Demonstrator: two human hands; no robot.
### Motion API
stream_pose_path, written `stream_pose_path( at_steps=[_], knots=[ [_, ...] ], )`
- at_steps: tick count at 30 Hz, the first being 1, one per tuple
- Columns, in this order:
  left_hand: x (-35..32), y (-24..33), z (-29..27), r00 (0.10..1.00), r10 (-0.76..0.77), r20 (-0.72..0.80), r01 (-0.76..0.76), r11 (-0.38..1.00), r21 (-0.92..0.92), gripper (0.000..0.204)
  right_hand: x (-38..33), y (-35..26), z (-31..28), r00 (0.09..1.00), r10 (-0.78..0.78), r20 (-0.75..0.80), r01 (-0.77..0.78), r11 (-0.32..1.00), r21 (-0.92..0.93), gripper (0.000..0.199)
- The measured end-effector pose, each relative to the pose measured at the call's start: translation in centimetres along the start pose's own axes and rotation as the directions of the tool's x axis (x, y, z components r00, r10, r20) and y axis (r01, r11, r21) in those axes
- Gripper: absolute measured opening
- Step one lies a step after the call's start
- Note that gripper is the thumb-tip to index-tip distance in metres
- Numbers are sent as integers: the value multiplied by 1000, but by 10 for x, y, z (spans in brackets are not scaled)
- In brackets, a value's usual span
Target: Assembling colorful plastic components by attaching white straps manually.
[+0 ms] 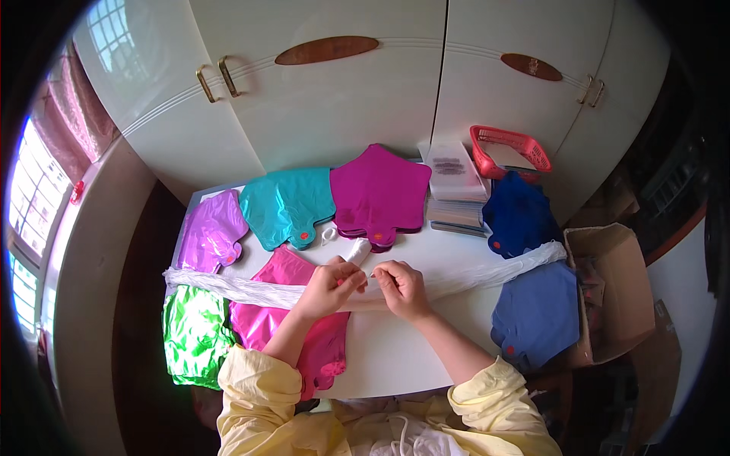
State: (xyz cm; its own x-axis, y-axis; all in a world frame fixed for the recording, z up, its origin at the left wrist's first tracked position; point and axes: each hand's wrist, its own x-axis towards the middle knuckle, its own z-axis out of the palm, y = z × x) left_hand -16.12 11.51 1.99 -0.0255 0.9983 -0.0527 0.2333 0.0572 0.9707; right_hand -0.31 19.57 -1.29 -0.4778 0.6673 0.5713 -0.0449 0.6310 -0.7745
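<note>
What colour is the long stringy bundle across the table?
The stringy bundle is white, as the head view shows.

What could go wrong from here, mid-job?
The white strand bundle runs close by the left hand and right hand; loose strands might snag or tangle. It also crosses the pink foil stack, so a tug might drag that along. That stack reaches the near edge of the white table and might slide off.

On our white desk (391,353) we see a long white strand bundle (494,271), colourful flat shapes (285,201) and a pale stack (455,171).
</note>
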Motion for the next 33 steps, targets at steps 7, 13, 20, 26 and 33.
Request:
stream_pose_path(
  at_steps=[7, 13, 20, 26, 33],
  knots=[
    [1, -4, 7, 987, 116, -112, -161, 747, -645, 24, -2, 1, 2, 992, 7, 123, 3, 996, -87, 7],
    [2, -5, 1, 997, 74, 0, -74, 997, -5, 21, -1, -1, -3, 1000, -19, -13, 18, 999, -51, 6],
    [0, -7, 5, 993, 95, -66, -114, 891, -439, 23, -3, 1, 4, 997, 32, 72, -27, 997, -72, 6],
    [2, -9, 2, 979, 157, -128, -130, 971, 202, 22, 2, -7, -4, 996, -91, -7, 90, 991, -101, 6],
    [-1, -5, 3, 990, 128, 52, -107, 948, -299, 20, 1, 4, 2, 995, 99, -24, -95, 985, 144, 5]
  ],
)
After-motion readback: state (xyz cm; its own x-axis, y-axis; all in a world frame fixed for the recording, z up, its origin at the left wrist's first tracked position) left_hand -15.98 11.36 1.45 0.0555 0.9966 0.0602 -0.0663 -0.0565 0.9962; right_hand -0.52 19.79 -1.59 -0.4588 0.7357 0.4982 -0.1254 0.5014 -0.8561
